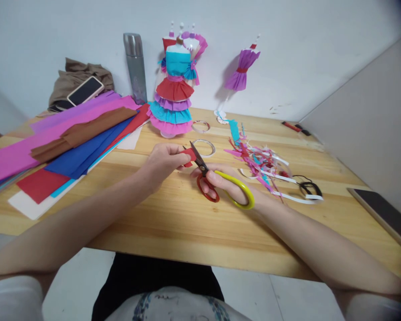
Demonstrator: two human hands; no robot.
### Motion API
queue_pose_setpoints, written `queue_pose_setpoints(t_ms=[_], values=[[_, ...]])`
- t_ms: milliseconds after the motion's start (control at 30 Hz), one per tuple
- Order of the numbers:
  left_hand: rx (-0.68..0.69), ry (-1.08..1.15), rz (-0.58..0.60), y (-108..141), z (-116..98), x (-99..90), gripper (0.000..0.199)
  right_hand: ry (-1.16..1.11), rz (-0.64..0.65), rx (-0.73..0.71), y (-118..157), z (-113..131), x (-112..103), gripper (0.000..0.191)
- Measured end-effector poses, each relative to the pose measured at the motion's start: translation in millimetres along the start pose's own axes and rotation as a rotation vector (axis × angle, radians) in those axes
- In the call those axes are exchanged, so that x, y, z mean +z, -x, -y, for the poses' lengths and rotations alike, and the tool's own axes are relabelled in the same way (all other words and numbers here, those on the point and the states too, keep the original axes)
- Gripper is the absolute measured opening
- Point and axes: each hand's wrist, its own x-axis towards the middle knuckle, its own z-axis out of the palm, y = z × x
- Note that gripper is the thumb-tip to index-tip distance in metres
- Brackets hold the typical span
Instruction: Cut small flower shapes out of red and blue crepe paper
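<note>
Near the middle of the wooden table, my left hand pinches a small red paper piece between thumb and fingers. My right hand grips a pair of scissors with one red and one yellow handle loop. The dark blades are parted and point up and left, touching the edge of the red piece. Just behind the blades lies a roll of tape flat on the table. A small figure in a tiered turquoise, red, purple and pink paper dress stands behind my hands.
Folded coloured papers cover the left side. A bottle and a phone on brown cloth stand behind. Paper scraps and a black cord lie right. A purple-dressed figure leans at the wall; a tablet lies far right.
</note>
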Motion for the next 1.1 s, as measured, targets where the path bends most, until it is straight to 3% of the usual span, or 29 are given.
queue_pose_setpoints(t_ms=[1100], values=[[0.041, -0.026, 0.062, -1.2, -0.5, -8.9, 0.02, 0.092, 0.045, -0.003, 0.8, 3.7, -9.3, 0.068]])
